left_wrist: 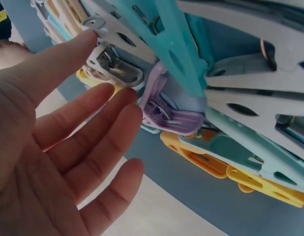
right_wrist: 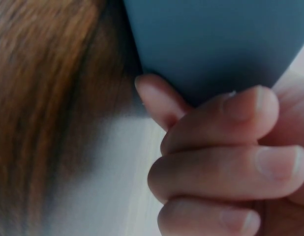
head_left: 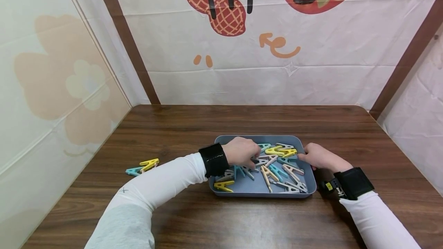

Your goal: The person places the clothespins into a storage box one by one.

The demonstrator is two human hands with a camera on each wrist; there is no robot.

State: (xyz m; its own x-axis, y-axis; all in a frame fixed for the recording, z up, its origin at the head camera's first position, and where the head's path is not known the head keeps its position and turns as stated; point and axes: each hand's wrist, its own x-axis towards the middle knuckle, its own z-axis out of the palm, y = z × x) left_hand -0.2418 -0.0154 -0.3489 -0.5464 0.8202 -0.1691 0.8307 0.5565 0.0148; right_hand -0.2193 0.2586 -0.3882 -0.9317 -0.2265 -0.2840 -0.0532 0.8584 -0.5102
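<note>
A blue-grey plastic tray [head_left: 249,186] on the wooden table holds many clothespins in teal, yellow, grey and beige. My left hand [head_left: 241,151] is over the tray's left half, palm toward the clothespins. In the left wrist view its fingers [left_wrist: 100,142] are spread and loosely bent, and the thumb tip is at the end of a grey clothespin [left_wrist: 125,37]. Another grey clothespin [left_wrist: 120,69] and a purple clothespin [left_wrist: 167,118] lie near the fingertips. At the tray's right side my right hand [head_left: 323,157] grips the rim, its fingers [right_wrist: 221,172] curled.
On the table to the left, partly behind the left sleeve, lie a yellow clothespin [head_left: 149,163] and a teal clothespin [head_left: 133,171]. A printed white curtain [head_left: 166,49] hangs behind the table's far edge and along both sides.
</note>
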